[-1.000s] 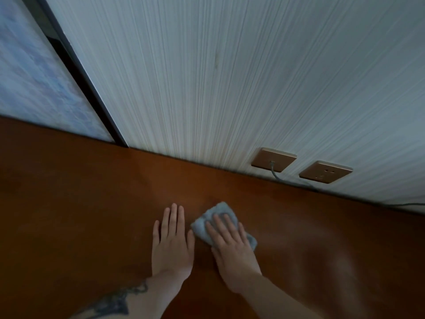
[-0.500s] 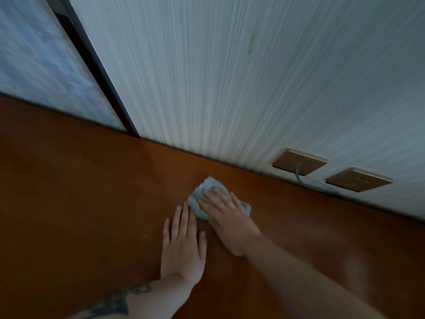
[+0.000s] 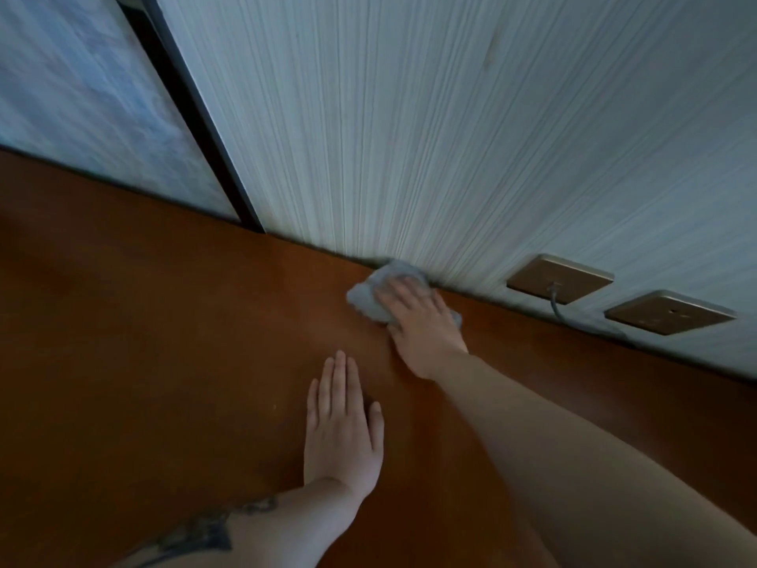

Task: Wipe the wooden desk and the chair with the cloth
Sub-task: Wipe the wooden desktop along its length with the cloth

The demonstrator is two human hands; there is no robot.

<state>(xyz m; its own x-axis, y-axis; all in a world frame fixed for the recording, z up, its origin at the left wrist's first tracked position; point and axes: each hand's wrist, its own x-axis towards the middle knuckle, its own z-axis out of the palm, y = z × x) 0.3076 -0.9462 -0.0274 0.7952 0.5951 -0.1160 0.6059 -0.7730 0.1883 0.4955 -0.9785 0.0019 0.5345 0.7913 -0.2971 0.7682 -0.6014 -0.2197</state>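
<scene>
Right hand (image 3: 422, 317) presses the cloth (image 3: 370, 299) flat-fingered on the surface (image 3: 164, 362) at the wall (image 3: 409, 137) edge; left hand (image 3: 342, 432) rests flat, fingers straight, nearer. Desk-wiping is underway. Next likely calls for sweeping along the back edge, avoiding the sockets (image 3: 559, 278).

Left hand (image 3: 342, 432) flat, fingers straight and together, tattooed forearm bent inward, right hand (image 3: 422, 321) stretched far forward, palm down, fingers extended
</scene>
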